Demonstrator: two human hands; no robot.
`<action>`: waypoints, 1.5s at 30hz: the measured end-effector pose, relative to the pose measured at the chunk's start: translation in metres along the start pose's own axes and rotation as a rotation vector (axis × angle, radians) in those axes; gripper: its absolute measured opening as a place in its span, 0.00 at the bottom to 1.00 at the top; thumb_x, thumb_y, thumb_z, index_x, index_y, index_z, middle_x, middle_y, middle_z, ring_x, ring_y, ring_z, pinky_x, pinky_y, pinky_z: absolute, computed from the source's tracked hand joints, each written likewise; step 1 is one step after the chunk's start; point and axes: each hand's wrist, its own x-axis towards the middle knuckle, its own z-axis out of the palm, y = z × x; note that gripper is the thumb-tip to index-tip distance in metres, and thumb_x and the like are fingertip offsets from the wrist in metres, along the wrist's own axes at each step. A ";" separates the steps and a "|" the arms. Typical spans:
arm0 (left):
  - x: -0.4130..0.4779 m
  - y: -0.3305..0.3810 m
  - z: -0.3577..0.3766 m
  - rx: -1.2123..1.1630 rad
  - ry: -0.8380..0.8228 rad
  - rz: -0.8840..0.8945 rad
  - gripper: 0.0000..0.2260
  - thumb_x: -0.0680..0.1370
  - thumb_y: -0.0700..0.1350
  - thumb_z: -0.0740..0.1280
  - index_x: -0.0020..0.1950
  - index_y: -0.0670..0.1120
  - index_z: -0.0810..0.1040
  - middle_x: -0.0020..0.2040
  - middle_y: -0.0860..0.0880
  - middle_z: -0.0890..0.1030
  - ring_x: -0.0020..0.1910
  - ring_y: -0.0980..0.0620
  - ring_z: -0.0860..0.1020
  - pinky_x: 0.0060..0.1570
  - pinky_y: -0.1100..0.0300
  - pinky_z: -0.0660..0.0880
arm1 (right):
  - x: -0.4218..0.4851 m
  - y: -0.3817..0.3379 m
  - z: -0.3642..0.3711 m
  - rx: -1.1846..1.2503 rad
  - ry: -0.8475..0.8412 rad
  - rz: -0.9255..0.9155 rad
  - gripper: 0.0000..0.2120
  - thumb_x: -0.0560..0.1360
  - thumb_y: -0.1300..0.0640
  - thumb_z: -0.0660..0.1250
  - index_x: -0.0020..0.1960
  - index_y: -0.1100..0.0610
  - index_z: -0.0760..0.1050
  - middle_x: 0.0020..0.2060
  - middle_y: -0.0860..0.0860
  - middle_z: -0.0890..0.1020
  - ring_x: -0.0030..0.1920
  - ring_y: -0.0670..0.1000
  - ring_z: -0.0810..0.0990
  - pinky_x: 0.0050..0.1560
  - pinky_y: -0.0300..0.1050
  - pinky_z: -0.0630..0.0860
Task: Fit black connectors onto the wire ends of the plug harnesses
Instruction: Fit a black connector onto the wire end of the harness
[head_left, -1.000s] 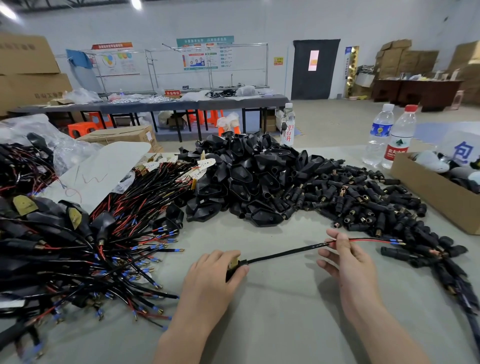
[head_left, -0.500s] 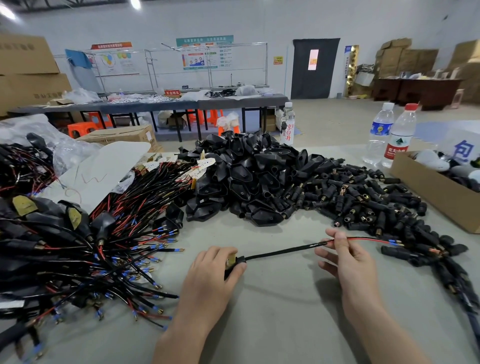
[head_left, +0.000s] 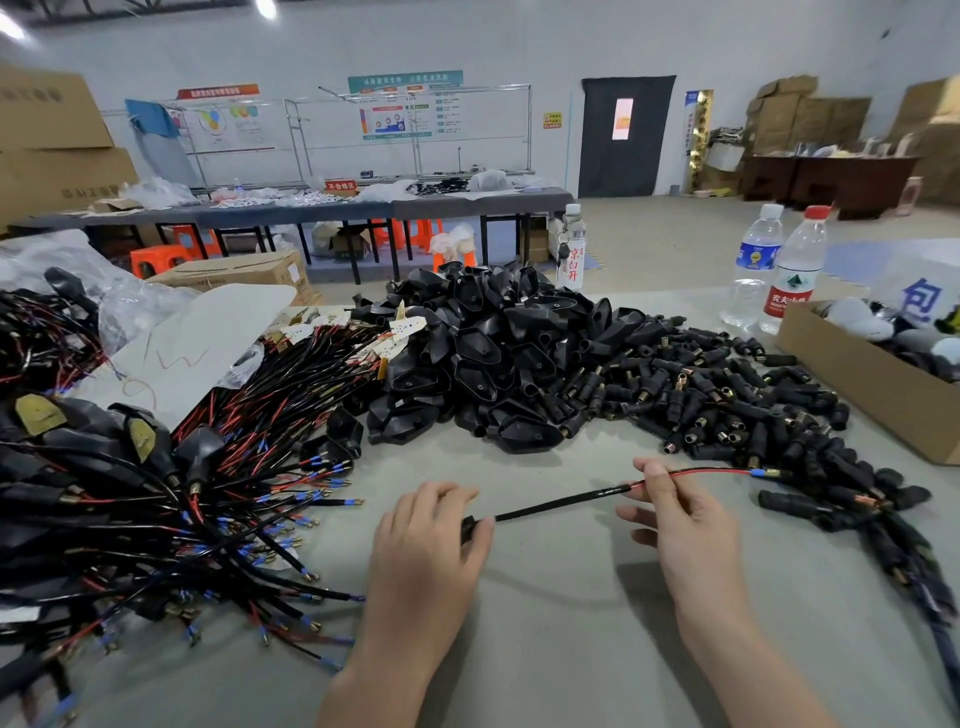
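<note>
One plug harness (head_left: 558, 501) lies stretched across the grey table in front of me. My left hand (head_left: 428, 551) grips its black plug end, which is mostly hidden under my fingers. My right hand (head_left: 680, 519) pinches the cable where the black sheath gives way to a red wire. The red wire's blue-sleeved terminal (head_left: 763, 473) points right, toward a spread of small black connectors (head_left: 727, 410). A heap of larger black plug shells (head_left: 488, 358) sits behind the harness. A tangle of other harnesses (head_left: 156, 509) fills the left side.
A cardboard box (head_left: 872, 379) stands at the right edge, with two water bottles (head_left: 779, 270) behind it. A third bottle (head_left: 571, 249) stands past the shell heap. Plastic bags and a white sheet (head_left: 197, 343) lie at the back left. Bare table shows around my forearms.
My left hand has slid forward over the plug, hiding its brass pin. My right hand has raised the cable a little at the red wire. The harness stays stretched between both hands.
</note>
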 end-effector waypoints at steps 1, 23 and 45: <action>0.000 0.008 0.001 -0.032 0.019 0.056 0.17 0.81 0.55 0.60 0.62 0.49 0.79 0.56 0.54 0.78 0.55 0.52 0.76 0.58 0.54 0.73 | -0.002 0.000 0.003 0.008 -0.044 0.019 0.08 0.80 0.50 0.65 0.48 0.50 0.82 0.40 0.50 0.86 0.37 0.48 0.86 0.36 0.42 0.77; 0.008 0.024 0.021 -0.515 0.128 -0.195 0.04 0.81 0.48 0.63 0.47 0.51 0.72 0.26 0.54 0.68 0.28 0.47 0.68 0.34 0.46 0.69 | 0.059 0.013 0.020 -0.538 -0.246 -0.134 0.13 0.79 0.58 0.66 0.62 0.49 0.76 0.56 0.51 0.80 0.42 0.51 0.81 0.46 0.49 0.79; 0.007 0.027 0.025 -0.549 0.095 -0.144 0.10 0.81 0.49 0.63 0.41 0.51 0.69 0.27 0.57 0.71 0.32 0.47 0.72 0.33 0.49 0.71 | 0.137 -0.012 0.047 -1.717 -0.310 -0.690 0.17 0.76 0.63 0.64 0.63 0.52 0.69 0.58 0.53 0.68 0.52 0.56 0.78 0.35 0.48 0.66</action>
